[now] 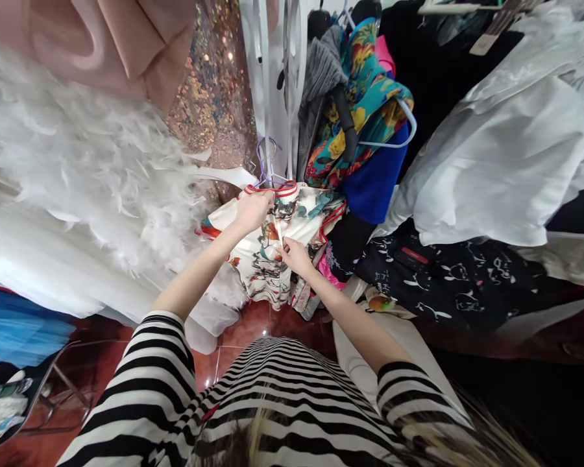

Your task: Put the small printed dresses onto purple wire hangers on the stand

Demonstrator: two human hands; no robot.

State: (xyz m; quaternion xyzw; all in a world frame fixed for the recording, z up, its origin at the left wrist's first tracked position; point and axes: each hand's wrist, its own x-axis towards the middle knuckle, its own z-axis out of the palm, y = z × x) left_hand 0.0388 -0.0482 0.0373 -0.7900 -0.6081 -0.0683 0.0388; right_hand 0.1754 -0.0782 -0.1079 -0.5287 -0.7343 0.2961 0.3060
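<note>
In the middle of the head view hangs a white short-sleeved shirt [253, 250] with a colourful printed pattern and red-striped trim at the collar. A purple hanger [267, 162] rises out of its neck. My left hand [254, 211] is closed on the front of the shirt just under the collar, its fingertips partly hidden. Lower and to the right, my right hand [296, 255] pinches the front edge of the same shirt between thumb and fingers. A pale strip of the front opening runs between the two hands.
White feathered garments [126, 175] crowd the left, beside a sequinned cloth [214, 97]. A teal floral garment [365, 97] and a blue cloth [377, 181] hang to the right, with a white satin dress [506, 149] farther over. Below is a red tiled floor [253, 324].
</note>
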